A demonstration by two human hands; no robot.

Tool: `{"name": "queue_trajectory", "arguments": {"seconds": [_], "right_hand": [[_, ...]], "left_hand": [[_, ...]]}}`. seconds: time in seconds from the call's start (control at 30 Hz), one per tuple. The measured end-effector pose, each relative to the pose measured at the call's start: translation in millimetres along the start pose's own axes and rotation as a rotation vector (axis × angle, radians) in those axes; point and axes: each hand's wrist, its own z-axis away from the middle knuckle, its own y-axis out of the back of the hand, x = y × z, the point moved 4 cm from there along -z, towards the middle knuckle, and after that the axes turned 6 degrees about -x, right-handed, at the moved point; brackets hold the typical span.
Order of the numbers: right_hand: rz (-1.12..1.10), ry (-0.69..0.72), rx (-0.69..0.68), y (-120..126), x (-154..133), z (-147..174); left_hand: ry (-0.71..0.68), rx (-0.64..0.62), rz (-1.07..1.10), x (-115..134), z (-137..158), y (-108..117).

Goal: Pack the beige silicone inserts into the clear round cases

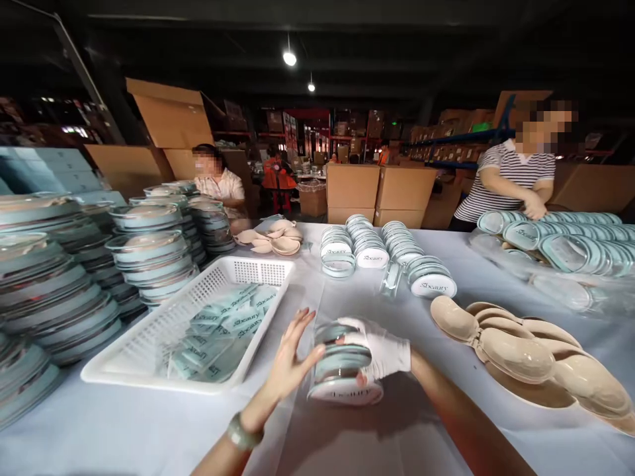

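Observation:
My right hand [383, 352], in a white glove with bare fingertips, grips a small row of round teal-rimmed cases [342, 360] above the white table. The nearest case has a white face with "beauty" lettering, slightly blurred. My left hand [292, 360], bare and with a bangle at the wrist, is open at the left side of these cases, fingers spread and thumb close to them; whether the thumb touches I cannot tell. To its left, a white plastic basket [163, 382] holds flat printed teal packets [223, 334].
Tall stacks of round cases [153, 254] line the left. Rows of more cases [372, 258] stand ahead, with beige bra cups [285, 238] beside them. Nested beige cups [516, 354] lie at right. A person in stripes [516, 178] touches bagged cases [570, 244]; another person sits far left.

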Motion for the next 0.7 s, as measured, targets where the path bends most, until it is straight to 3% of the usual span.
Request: {"name": "queue_trajectory", "arguments": {"seconds": [0.07, 0.13, 0.17, 0.2, 0.27, 0.33, 0.43, 0.5, 0.63, 0.7], "right_hand": [[-0.145, 0.003, 0.014, -23, -12, 20], [-0.363, -0.168, 0.248, -42, -12, 41], [-0.485, -0.297, 0.383, -54, -9, 52], [-0.608, -0.418, 0.489, -66, -7, 62], [-0.831, -0.554, 0.569, -90, -9, 74], [-0.993, -0.554, 0.573, -103, -17, 76], [-1.047, -0.602, 0.619, -102, -30, 81], [-1.014, -0.664, 0.567, -102, -34, 86], [-1.066, -0.867, 0.424, -112, -26, 100], [-0.974, -0.922, 0.339, -107, -18, 104]], "left_hand": [[0.089, -0.28, 0.049, 3, -18, -19], [0.158, -0.554, 0.127, 5, -18, -38], [0.17, -0.626, 0.152, 6, -13, -44], [0.176, -0.647, 0.167, 7, -7, -48], [0.197, -0.618, 0.183, 7, 7, -50], [0.236, -0.612, 0.23, 7, 20, -51], [0.27, -0.672, 0.373, 11, 34, -49], [0.303, -0.699, 0.442, 15, 37, -45], [0.49, -0.645, 0.363, 17, 35, -32], [0.511, -0.685, 0.366, 20, 29, -29]]}}
